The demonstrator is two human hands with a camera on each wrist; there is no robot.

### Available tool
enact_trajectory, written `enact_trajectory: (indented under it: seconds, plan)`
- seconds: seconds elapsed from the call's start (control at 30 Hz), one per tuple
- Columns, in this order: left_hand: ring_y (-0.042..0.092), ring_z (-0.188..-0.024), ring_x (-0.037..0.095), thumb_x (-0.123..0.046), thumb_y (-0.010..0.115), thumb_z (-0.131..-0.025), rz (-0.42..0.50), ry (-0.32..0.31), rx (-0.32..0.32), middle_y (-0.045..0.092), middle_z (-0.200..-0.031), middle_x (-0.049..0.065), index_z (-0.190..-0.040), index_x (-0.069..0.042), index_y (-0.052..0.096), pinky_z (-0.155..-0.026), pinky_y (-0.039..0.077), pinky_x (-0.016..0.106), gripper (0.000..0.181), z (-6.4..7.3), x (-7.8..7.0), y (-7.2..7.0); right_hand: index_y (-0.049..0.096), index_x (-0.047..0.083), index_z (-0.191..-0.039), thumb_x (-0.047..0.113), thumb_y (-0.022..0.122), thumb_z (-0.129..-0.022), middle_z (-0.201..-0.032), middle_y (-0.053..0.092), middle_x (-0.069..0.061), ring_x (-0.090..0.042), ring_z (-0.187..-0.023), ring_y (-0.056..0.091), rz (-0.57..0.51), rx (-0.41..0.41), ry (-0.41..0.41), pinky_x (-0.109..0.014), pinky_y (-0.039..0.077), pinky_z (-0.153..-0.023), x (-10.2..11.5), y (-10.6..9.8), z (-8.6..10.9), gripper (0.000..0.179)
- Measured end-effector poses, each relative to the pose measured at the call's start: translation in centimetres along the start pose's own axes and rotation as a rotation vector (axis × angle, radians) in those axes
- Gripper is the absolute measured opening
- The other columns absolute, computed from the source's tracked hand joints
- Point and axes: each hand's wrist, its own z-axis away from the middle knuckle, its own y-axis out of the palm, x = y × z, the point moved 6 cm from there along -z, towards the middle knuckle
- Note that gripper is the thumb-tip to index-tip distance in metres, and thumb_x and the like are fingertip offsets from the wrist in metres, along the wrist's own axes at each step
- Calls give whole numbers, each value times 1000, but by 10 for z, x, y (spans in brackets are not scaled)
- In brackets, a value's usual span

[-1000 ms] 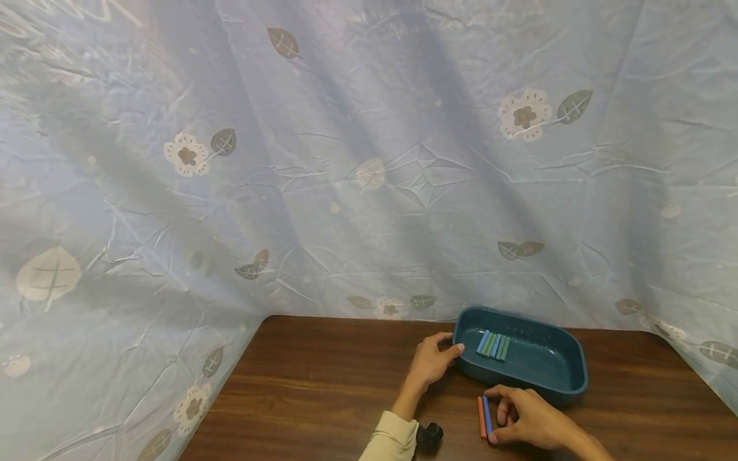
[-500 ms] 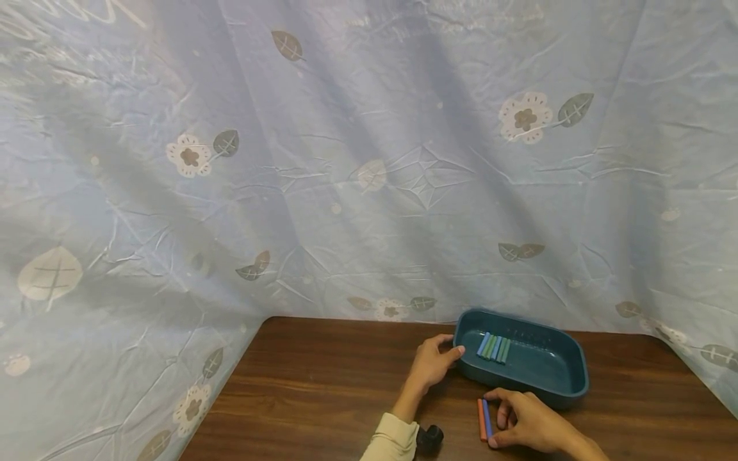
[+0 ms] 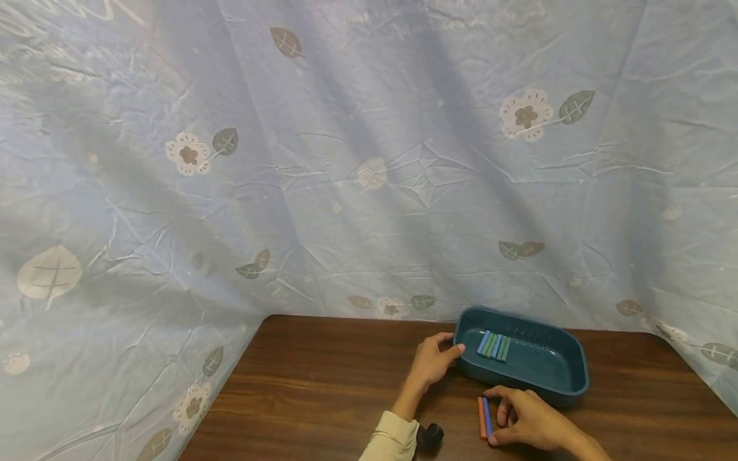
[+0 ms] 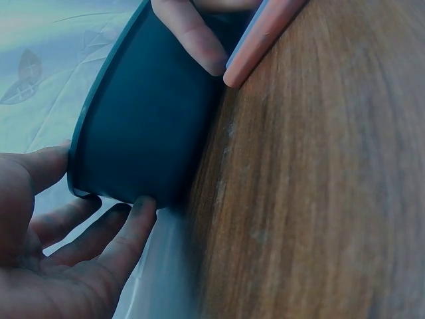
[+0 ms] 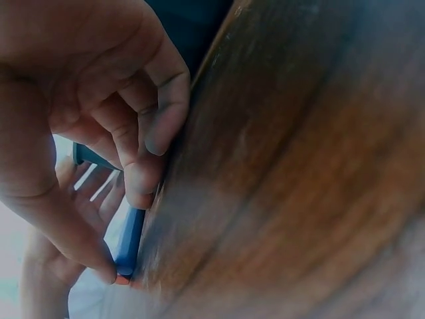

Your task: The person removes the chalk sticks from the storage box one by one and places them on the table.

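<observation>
A dark teal rectangular tub [image 3: 553,378] stands on the table, with several blue and green chalk sticks [image 3: 494,346] side by side at its left end. My left hand [image 3: 431,362] holds that end, thumb at the rim and fingers against the outer wall [image 4: 139,126]. In front of the tub, an orange chalk stick [image 3: 482,419] and a blue chalk stick [image 3: 487,417] lie side by side on the wood. My right hand [image 3: 527,419] grips the blue stick lengthwise, index finger at its far end and thumb [image 5: 83,242] at its near end. The other right fingers are curled.
The brown wooden table [image 3: 323,378] reaches back to a pale blue curtain [image 3: 357,211] printed with flowers and leaves, right behind the tub. A small black device [image 3: 429,436] sits at the left wrist by the cream sleeve [image 3: 392,436].
</observation>
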Motion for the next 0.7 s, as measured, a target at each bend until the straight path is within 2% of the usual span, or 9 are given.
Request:
enact_trajectory:
  seconds: [0.3,0.7]
  plan:
    - [80,-96,23,-20,77,-101,13,-5,8,79,-118,17,-136,5,68,-80,69,35,44,0,0,0,55,-12,-144,30,89,-90,-88,67,3,0,-72,57,5,-6,-24,-22,49,-60,6,-3,-1,76]
    - [81,-93,25,-21,77,-101,0,-18,5,79,-114,15,-137,5,68,-78,68,33,45,0,0,0,53,-11,-146,31,86,-93,-89,68,7,1,-71,59,21,-34,-71,-22,51,-59,30,-14,-2,76]
